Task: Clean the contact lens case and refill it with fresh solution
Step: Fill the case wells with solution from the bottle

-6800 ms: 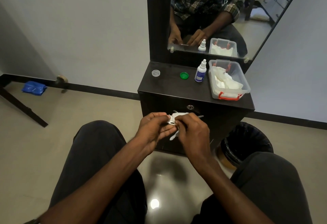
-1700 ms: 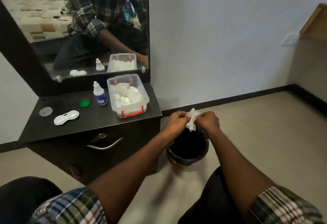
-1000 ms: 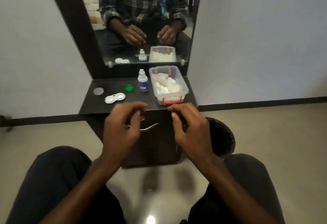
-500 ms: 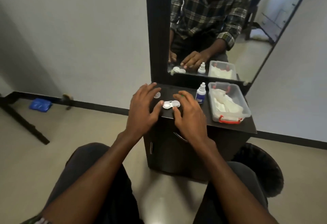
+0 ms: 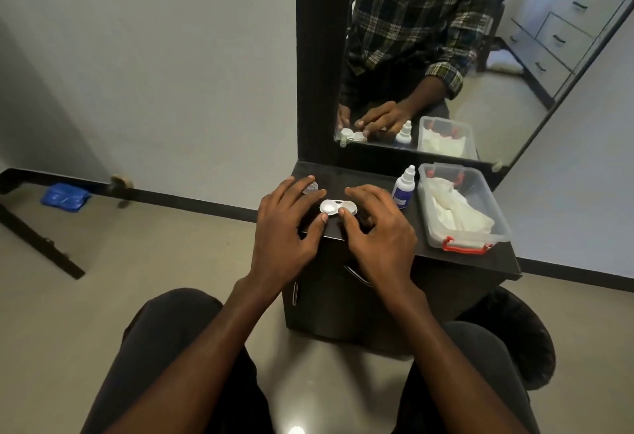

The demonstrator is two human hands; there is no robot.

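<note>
The white two-well contact lens case (image 5: 338,207) lies open on the dark cabinet top (image 5: 377,245), near its front left. My left hand (image 5: 288,228) pinches the left well between thumb and index finger. My right hand (image 5: 377,231) holds the right well the same way, its other fingers spread. A clear cap (image 5: 310,188) peeks out under my left fingertips. The small white and blue solution bottle (image 5: 404,190) stands upright, capped, just right of my right hand. The green cap is hidden.
A clear plastic box (image 5: 502,228) with red latches holds white tissues at the right of the cabinet top. A mirror (image 5: 446,56) rises behind. A black bin (image 5: 525,337) sits on the floor at the right, beside my knee.
The tissue that my hands held over the bin is gone from them. Both hands have come back to the cabinet top and closed on the lens case.
</note>
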